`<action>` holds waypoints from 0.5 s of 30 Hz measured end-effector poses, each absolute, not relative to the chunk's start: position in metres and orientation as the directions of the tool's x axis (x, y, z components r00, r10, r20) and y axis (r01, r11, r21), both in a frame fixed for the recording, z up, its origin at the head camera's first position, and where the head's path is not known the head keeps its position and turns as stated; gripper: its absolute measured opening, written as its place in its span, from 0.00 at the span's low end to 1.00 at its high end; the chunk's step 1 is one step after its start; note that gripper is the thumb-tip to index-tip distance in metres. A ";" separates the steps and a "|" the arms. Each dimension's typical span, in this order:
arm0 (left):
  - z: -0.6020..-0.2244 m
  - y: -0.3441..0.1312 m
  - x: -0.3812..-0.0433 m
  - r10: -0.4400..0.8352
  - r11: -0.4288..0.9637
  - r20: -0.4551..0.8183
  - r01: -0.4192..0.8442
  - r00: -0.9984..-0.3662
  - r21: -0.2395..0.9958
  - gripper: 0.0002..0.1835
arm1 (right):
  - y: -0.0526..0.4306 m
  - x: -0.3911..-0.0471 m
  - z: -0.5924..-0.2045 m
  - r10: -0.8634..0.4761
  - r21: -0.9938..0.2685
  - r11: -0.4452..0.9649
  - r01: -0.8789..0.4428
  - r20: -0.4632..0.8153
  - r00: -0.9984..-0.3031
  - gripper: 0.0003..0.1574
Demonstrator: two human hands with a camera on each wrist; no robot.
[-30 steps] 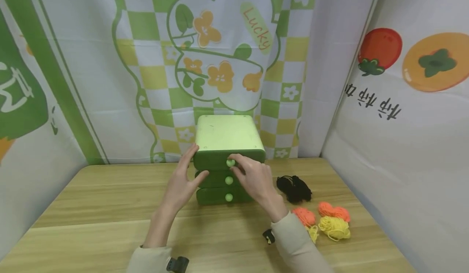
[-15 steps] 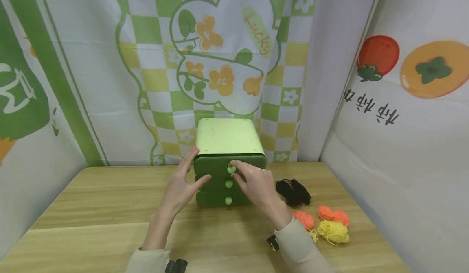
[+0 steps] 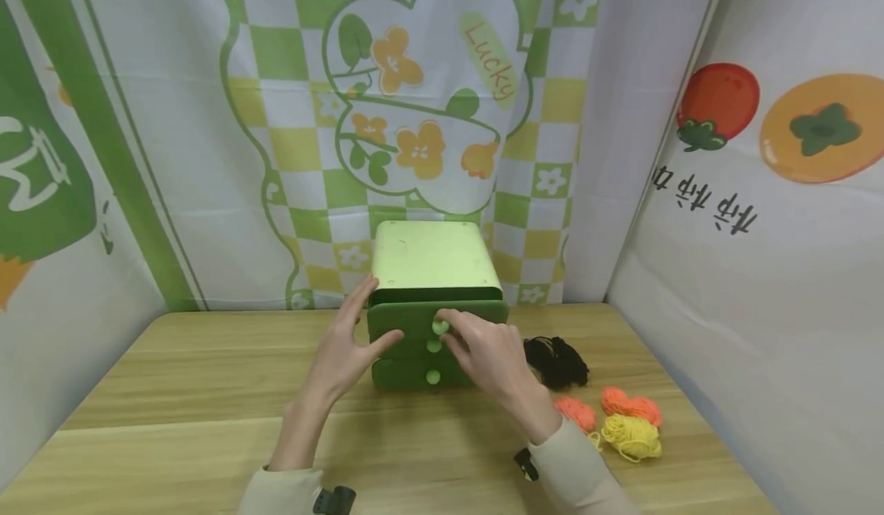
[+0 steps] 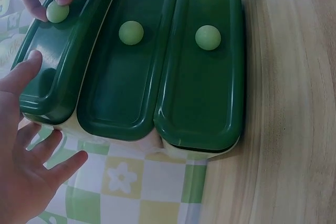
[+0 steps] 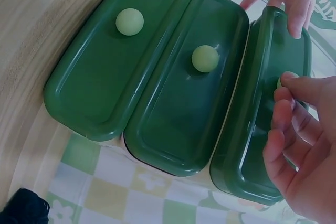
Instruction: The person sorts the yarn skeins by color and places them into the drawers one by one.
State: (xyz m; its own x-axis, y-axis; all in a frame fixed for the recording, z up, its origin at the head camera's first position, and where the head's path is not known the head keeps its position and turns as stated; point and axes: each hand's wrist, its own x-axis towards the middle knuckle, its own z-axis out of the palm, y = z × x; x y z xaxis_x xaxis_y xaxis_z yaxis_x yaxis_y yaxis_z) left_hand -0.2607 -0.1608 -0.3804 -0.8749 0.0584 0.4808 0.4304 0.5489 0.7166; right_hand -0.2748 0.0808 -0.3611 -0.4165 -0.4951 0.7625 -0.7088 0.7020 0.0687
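A small green chest of drawers [image 3: 435, 254] with a pale top and three dark green drawer fronts stands on the table. Its top drawer [image 3: 407, 321] is pulled out a little, leaving a dark gap under the lid. My right hand [image 3: 490, 350] pinches that drawer's round light-green knob [image 3: 440, 327] between thumb and fingers. At the left side of the chest is my left hand [image 3: 341, 350], fingers extended along its edge and thumb near the drawer front. The middle drawer [image 4: 126, 77] and bottom drawer [image 4: 202, 87] look closed in the left wrist view.
Right of the chest on the wooden table [image 3: 207, 392] lie a black yarn bundle [image 3: 556, 361], orange yarn [image 3: 631, 406] and yellow yarn [image 3: 631, 437]. More orange yarn [image 3: 576, 413] is partly hidden by my right forearm. A patterned curtain [image 3: 276, 154] hangs close behind the chest.
The top drawer has slid out from closed toward me, with my right hand on its knob moving back along with it. My left hand has stayed at the chest's left side.
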 end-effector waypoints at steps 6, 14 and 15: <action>-0.378 -0.161 -0.259 0.055 0.581 0.476 0.416 -0.878 0.699 0.51 | 0.082 -0.270 -0.362 -0.509 0.096 0.697 -0.711 0.764 -0.396 0.18; -0.378 -0.162 -0.259 0.062 0.591 0.463 0.406 -0.884 0.697 0.52 | 0.083 -0.262 -0.362 -0.521 0.129 0.711 -0.691 0.756 -0.395 0.19; -0.378 -0.162 -0.259 0.062 0.588 0.463 0.407 -0.884 0.699 0.52 | 0.084 -0.261 -0.362 -0.523 0.131 0.710 -0.692 0.755 -0.395 0.19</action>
State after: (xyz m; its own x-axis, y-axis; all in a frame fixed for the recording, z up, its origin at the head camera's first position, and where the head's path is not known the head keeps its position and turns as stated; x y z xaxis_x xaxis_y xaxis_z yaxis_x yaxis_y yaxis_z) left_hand -0.2588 -0.1623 -0.3782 -0.8841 0.0621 0.4631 0.4074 0.5877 0.6990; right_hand -0.2613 0.0836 -0.3624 -0.3945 -0.5233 0.7553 -0.6915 0.7104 0.1310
